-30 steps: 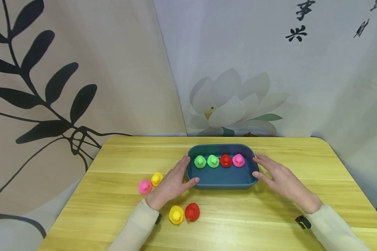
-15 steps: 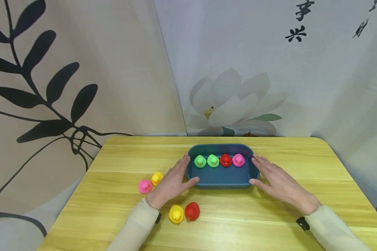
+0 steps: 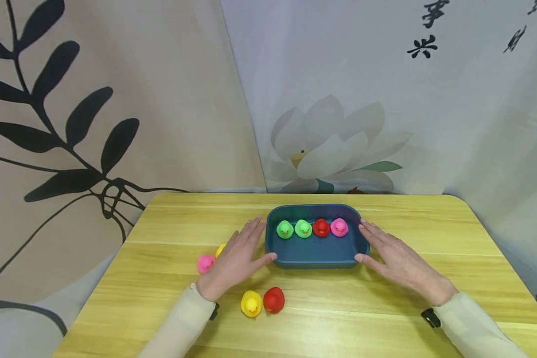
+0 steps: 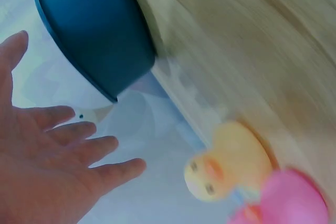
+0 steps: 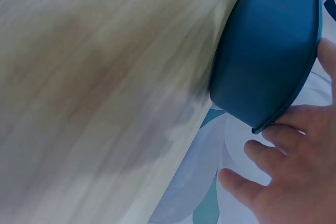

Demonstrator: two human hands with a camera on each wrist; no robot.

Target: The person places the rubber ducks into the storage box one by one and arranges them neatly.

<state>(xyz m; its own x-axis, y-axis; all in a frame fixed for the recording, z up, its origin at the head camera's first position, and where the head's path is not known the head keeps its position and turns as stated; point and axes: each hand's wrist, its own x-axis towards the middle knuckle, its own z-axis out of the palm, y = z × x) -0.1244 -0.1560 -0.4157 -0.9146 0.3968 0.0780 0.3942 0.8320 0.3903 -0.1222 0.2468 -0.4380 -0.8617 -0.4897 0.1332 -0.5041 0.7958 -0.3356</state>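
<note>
Two hands flank tray (image 3: 315, 253) | left hand (image 3: 234, 261), right hand (image 3: 396, 261) fingers apart | table front free

The blue tray (image 3: 315, 256) is sitting mid-table (image 3: 385, 318) with four ducks (image 3: 312, 228) crowding its far wall, leaving its near half open. The left hand (image 3: 232, 261) and right hand (image 3: 396, 258) are flanking it. A yellow duck (image 3: 251, 304) and red duck (image 3: 274, 300) are blocking the near-left approach; the right side is lying bare.
</note>
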